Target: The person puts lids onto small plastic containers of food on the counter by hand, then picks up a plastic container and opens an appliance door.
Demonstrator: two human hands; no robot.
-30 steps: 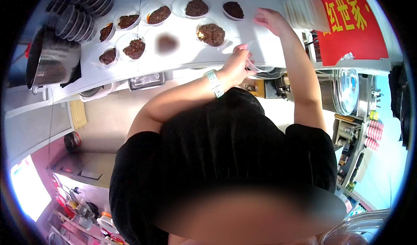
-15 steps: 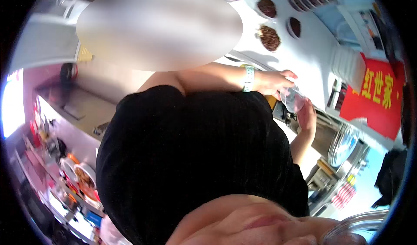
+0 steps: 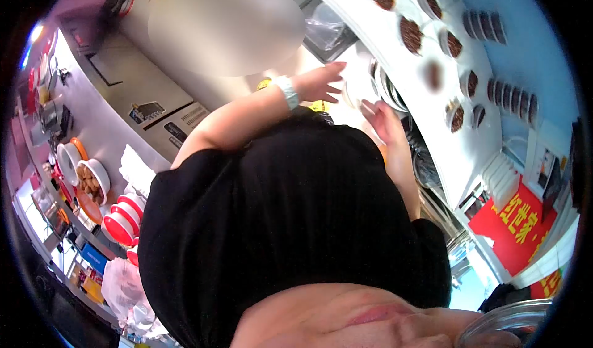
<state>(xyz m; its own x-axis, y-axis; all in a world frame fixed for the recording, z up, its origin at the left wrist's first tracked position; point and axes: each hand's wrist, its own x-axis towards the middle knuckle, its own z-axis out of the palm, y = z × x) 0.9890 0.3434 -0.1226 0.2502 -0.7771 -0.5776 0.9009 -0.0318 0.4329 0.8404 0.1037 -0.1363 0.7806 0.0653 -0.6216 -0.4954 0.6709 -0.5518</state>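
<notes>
My left hand, with a pale band around its wrist, reaches forward with its fingers spread. Nothing shows in its grasp. To its right my right hand is raised, fingers stretched and slightly apart, and I see nothing held in it. The two hands face each other across a short gap. Pale round rims stand close beyond my right fingers; whether they touch is unclear. Several bowls of dark brown food stand on the white counter to the right.
Stacked dark-filled tubs line the counter's far side. A black tray with clear plastic lies ahead. On the left are a steel worktop, a white bowl of brown pieces and red-and-white bowls. A red sign hangs right.
Both hands were on a clear plastic cup at the counter's edge; now they are apart and the cup is no longer seen in them. The view has turned, bringing more of the left worktop into sight.
</notes>
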